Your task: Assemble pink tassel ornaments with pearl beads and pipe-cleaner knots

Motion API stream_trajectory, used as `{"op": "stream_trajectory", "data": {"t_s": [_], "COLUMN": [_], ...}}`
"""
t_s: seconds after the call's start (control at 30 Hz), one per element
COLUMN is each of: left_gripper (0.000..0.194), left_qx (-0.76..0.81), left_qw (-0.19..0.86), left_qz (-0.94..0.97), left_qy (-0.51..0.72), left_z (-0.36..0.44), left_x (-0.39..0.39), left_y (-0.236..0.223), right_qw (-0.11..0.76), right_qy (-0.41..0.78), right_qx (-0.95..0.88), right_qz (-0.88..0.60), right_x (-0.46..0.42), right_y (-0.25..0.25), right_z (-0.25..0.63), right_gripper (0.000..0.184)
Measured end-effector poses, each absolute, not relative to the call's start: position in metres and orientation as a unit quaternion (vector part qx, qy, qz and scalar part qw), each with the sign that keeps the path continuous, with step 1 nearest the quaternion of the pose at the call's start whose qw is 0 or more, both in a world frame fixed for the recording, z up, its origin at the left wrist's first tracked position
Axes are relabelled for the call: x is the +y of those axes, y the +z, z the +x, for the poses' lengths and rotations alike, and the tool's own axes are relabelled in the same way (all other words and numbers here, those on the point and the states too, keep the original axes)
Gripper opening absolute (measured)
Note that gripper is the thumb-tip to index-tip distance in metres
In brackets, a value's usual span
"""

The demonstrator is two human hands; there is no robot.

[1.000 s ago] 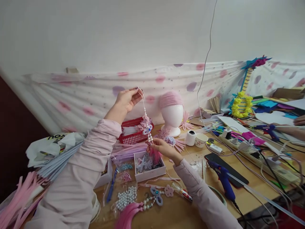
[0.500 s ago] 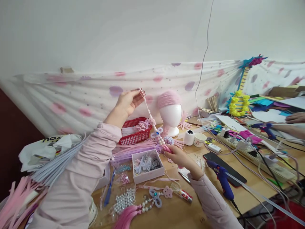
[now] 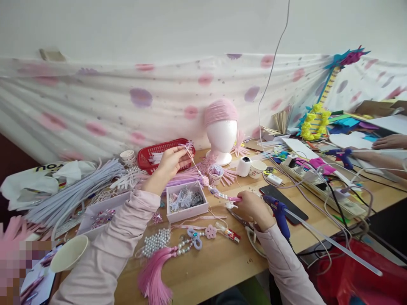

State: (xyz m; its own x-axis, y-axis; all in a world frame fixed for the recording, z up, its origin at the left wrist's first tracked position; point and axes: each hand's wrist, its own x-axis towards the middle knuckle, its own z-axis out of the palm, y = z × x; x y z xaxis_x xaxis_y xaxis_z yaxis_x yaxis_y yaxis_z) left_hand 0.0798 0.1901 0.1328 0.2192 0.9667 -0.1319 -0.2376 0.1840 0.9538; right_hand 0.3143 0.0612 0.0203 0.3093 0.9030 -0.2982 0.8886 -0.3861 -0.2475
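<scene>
While strand (image 3: 206,181) slants above table (image 3: 216,271), sheet (image 3: 165,101) lines wall (image 3: 159,29).

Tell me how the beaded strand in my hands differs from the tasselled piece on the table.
The beaded strand spans from the left hand to the right hand; the tasselled piece lies on the table. The tasselled piece shows a spread pink tassel; the beaded strand's far end disappears into the right hand. Both carry pale beads and a pink flower.
</scene>
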Motion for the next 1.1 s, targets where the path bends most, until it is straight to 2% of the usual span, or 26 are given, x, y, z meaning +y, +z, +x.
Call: {"op": "stream_trajectory", "data": {"t_s": [0.2, 0.37, 0.5, 0.57, 0.67, 0.8, 0.9, 1.03, 1.1], "left_gripper": [0.039, 0.038, 0.029, 0.016, 0.013, 0.004, 0.009, 0.017, 0.019], "left_qx": [0.475, 0.516, 0.564, 0.582, 0.592, 0.596, 0.591, 0.576, 0.572], "left_qw": [0.637, 0.595, 0.501, 0.433, 0.340, 0.241, 0.299, 0.355, 0.368], "left_qz": [0.463, 0.511, 0.544, 0.554, 0.564, 0.556, 0.512, 0.540, 0.542], "left_qy": [0.392, 0.343, 0.368, 0.409, 0.466, 0.527, 0.547, 0.500, 0.493], "left_z": [0.060, 0.051, 0.033, 0.017, -0.011, -0.037, -0.044, -0.048, -0.050], "left_x": [0.183, 0.178, 0.173, 0.162, 0.129, 0.068, 0.032, 0.009, 0.005], "left_y": [0.096, 0.080, 0.077, 0.077, 0.076, 0.059, 0.037, 0.017, 0.013], "right_qw": [0.008, 0.051, 0.116, 0.197, 0.307, 0.320, 0.287, 0.264, 0.263], "right_qy": [0.154, 0.152, 0.189, 0.195, 0.151, 0.133, 0.127, 0.131, 0.128], "right_qx": [-0.535, -0.586, -0.651, -0.666, -0.643, -0.627, -0.622, -0.616, -0.614], "right_qz": [-0.831, -0.794, -0.726, -0.693, -0.685, -0.697, -0.718, -0.731, -0.733], "right_x": [0.063, 0.047, 0.019, 0.007, -0.007, -0.014, -0.003, 0.025, 0.037], "right_y": [0.022, 0.047, 0.079, 0.088, 0.088, 0.066, 0.039, 0.003, -0.011], "right_z": [0.313, 0.306, 0.297, 0.288, 0.274, 0.263, 0.259, 0.248, 0.240], "right_gripper": [0.038, 0.034, 0.021, 0.016, 0.017, 0.027, 0.032, 0.012, 0.009]}}
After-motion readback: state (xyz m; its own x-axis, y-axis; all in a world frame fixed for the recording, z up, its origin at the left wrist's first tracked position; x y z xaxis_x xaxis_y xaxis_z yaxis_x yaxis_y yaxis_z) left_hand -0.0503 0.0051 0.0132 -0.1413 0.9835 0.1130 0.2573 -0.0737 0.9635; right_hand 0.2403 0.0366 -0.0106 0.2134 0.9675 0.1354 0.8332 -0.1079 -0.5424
